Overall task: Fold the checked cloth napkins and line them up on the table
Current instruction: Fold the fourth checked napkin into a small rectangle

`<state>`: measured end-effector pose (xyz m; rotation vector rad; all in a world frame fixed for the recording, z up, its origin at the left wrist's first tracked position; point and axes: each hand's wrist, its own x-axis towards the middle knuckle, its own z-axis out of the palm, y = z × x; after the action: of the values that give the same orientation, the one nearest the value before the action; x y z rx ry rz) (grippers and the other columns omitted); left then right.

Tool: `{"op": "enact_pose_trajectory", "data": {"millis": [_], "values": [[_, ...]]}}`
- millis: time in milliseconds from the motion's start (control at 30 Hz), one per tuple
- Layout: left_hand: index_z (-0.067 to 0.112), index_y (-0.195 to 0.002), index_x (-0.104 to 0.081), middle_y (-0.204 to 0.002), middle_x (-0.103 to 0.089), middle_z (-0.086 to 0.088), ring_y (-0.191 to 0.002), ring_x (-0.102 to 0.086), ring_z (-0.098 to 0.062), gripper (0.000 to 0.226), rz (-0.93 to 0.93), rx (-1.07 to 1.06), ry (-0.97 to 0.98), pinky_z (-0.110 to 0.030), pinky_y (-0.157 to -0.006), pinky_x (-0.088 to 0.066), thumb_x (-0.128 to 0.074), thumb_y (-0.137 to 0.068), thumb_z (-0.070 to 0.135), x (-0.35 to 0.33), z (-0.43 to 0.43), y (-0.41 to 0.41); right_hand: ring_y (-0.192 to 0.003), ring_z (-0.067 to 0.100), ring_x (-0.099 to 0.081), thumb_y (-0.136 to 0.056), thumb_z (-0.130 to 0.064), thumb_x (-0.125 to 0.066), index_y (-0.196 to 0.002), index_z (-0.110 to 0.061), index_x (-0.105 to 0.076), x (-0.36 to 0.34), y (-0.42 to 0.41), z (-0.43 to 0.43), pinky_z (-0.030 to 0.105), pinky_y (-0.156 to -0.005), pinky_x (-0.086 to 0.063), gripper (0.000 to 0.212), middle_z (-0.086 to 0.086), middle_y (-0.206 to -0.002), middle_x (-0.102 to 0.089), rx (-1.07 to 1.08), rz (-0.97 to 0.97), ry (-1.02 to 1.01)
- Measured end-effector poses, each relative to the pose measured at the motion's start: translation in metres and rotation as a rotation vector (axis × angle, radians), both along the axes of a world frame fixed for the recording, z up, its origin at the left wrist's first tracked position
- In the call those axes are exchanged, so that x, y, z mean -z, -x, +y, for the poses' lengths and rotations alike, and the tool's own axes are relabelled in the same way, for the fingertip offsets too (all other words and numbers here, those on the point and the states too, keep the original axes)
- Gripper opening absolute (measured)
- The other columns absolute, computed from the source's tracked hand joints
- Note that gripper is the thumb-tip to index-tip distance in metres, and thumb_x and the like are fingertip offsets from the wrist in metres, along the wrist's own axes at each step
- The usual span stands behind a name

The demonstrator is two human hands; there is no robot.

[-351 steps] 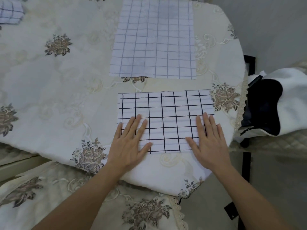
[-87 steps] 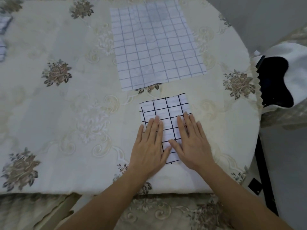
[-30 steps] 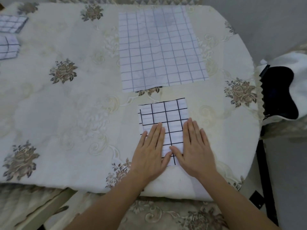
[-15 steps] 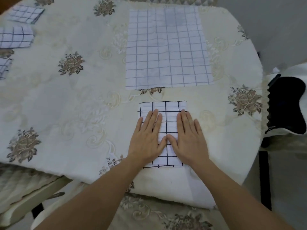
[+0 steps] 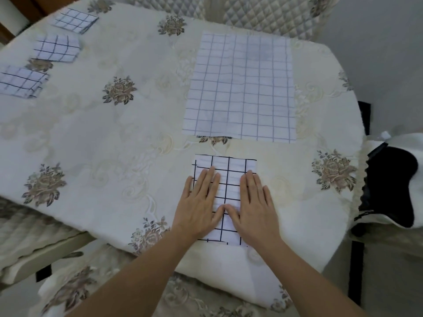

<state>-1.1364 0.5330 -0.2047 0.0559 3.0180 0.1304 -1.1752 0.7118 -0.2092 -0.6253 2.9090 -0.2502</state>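
A white napkin with black checks (image 5: 226,167) lies folded small near the table's front edge. My left hand (image 5: 201,202) and my right hand (image 5: 255,202) press flat on it side by side, fingers pointing away, thumbs touching. Beyond it a larger pale-blue checked napkin (image 5: 240,88) is spread flat and unfolded. Three folded checked napkins sit in a row at the far left: one at the back (image 5: 74,20), one in the middle (image 5: 56,48), one nearest (image 5: 21,81).
The table (image 5: 103,133) wears a cream tablecloth with embroidered flowers. A quilted chair back (image 5: 263,17) stands behind it. At the right, a white and black bag (image 5: 393,186) rests on a seat. A padded chair seat (image 5: 27,227) shows at lower left.
Over the earlier frames the black-checked napkin went from a wide rectangle to a narrow folded one. In the last second my hands stayed flat on it, sliding slightly; the view shifted to show the left row.
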Motion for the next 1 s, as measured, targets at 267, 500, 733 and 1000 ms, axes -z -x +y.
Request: {"op": "enact_pose_trajectory", "data": {"millis": [267, 500, 733, 1000], "values": [[0.013, -0.16, -0.007, -0.168, -0.003, -0.007, -0.155, -0.002, -0.023, 0.074, 0.023, -0.055, -0.042, -0.053, -0.122, -0.019, -0.025, -0.102, 0.055, 0.007, 0.004, -0.015, -0.155, 0.024, -0.006, -0.1, -0.067, -0.019, -0.159, -0.009, -0.016, 0.005, -0.005, 0.002, 0.052, -0.122, -0.019, 0.083, 0.009, -0.168, -0.007, -0.058, 0.043, -0.027], [0.019, -0.158, -0.022, -0.166, -0.018, -0.007, -0.153, -0.015, -0.022, 0.071, 0.066, -0.033, -0.129, -0.054, -0.122, -0.015, -0.034, -0.099, 0.054, -0.008, -0.01, 0.003, -0.154, 0.027, -0.015, -0.101, -0.064, -0.024, -0.158, -0.011, -0.023, -0.009, 0.005, 0.006, 0.05, -0.122, -0.02, 0.078, 0.011, -0.166, -0.015, -0.076, 0.022, 0.053], [0.008, -0.13, -0.059, -0.132, -0.06, -0.011, -0.12, -0.056, -0.031, 0.05, 0.138, 0.201, -0.159, -0.048, -0.107, -0.043, -0.066, -0.087, 0.032, -0.027, -0.046, 0.096, -0.112, 0.031, -0.06, -0.088, -0.03, -0.07, -0.128, -0.012, -0.061, -0.045, 0.103, -0.008, 0.045, -0.096, -0.048, 0.045, 0.008, -0.123, -0.062, -0.249, 0.111, 0.128], [0.008, -0.114, -0.065, -0.11, -0.059, -0.008, -0.094, -0.056, -0.028, 0.046, 0.056, 0.299, -0.216, -0.044, -0.075, -0.051, -0.064, -0.085, 0.044, -0.025, -0.05, 0.121, -0.109, 0.02, -0.047, -0.093, -0.049, -0.061, -0.136, -0.022, -0.051, -0.055, 0.146, -0.022, 0.034, -0.09, -0.041, 0.051, 0.0, -0.121, -0.048, -0.332, -0.181, -0.039]]}}
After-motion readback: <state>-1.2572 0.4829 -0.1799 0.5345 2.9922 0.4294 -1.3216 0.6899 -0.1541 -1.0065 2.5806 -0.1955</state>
